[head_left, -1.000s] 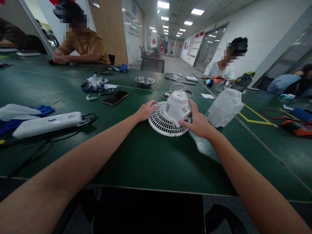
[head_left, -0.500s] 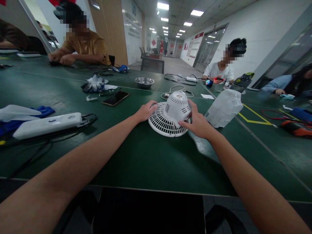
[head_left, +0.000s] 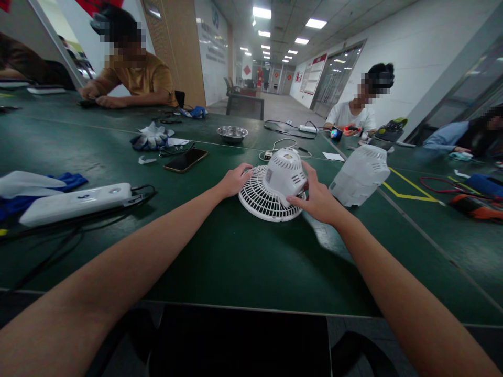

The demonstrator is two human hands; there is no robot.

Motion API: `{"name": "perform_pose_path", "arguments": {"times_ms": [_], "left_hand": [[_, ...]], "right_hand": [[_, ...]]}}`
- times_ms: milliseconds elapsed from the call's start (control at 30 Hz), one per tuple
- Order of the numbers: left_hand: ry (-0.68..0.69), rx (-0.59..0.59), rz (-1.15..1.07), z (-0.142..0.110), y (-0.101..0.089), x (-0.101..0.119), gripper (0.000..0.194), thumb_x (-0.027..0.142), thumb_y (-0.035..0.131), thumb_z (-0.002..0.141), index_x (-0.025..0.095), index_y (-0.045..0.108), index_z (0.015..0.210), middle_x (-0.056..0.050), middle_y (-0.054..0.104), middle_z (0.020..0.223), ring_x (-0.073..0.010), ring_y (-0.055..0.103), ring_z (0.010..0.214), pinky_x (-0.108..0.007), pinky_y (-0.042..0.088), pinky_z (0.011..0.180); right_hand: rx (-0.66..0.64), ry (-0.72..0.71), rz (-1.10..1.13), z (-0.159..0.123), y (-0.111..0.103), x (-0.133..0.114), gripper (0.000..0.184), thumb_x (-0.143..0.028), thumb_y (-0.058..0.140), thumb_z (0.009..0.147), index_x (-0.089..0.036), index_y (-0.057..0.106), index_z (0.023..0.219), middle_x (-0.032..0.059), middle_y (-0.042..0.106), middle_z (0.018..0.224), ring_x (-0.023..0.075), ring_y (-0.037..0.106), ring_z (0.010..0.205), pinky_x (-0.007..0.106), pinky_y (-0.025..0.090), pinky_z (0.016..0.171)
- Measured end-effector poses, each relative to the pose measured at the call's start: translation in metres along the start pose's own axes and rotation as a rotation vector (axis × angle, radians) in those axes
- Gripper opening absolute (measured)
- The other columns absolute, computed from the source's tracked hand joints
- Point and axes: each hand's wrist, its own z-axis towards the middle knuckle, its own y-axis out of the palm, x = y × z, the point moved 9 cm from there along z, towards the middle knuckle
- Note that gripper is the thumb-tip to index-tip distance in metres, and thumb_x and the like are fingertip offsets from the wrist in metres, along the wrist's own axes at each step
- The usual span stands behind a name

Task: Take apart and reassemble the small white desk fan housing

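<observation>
A white fan head (head_left: 285,175) lies grille down on the green table in front of me, its vented motor housing upward. At the left rim of its round grille (head_left: 255,196), my left hand (head_left: 234,180) holds on with its fingers curled over the edge. My right hand (head_left: 317,195) grips the right side, thumb against the lower housing and fingers behind it. Just right of that hand stands a white plastic housing (head_left: 361,175) with slots near its top, tilted a little. The underside of the fan head is hidden.
A phone (head_left: 186,159), gloves (head_left: 149,137) and a metal bowl (head_left: 232,134) lie beyond my left hand. At left is a white power strip (head_left: 76,204). A white cable (head_left: 285,144) lies behind the fan. Several people sit around the table (head_left: 251,267).
Both hands keep their places on the fan head, which has not visibly moved. The view has shifted very slightly.
</observation>
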Motion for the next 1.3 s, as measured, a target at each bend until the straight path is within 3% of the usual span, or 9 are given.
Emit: {"name": "perform_pose_path", "arguments": {"times_ms": [667,1300], "left_hand": [[-0.002,-0.003,0.005,0.0013,0.0013,-0.003,0.049,0.046,0.037,0.1,0.019,0.051,0.137,-0.013,0.064,0.134,-0.0265,0.063,0.117,-0.04,0.047,0.099],[-0.018,-0.029,-0.022,-0.0006,0.0012,0.0003,0.051,0.048,0.036,0.099,0.019,0.051,0.138,-0.014,0.066,0.13,-0.0268,0.065,0.11,-0.04,0.05,0.092]], "right_hand": [[0.011,0.003,0.0,-0.0008,-0.0014,-0.0019,0.104,-0.046,0.068,0.08,-0.024,0.006,0.161,0.019,0.051,0.145,0.0409,0.062,0.115,0.06,0.049,0.096],[-0.001,0.006,0.009,-0.0015,-0.0014,-0.0018,0.103,-0.047,0.067,0.081,-0.026,0.004,0.16,0.0181,0.047,0.148,0.0402,0.061,0.116,0.061,0.05,0.096]]}}
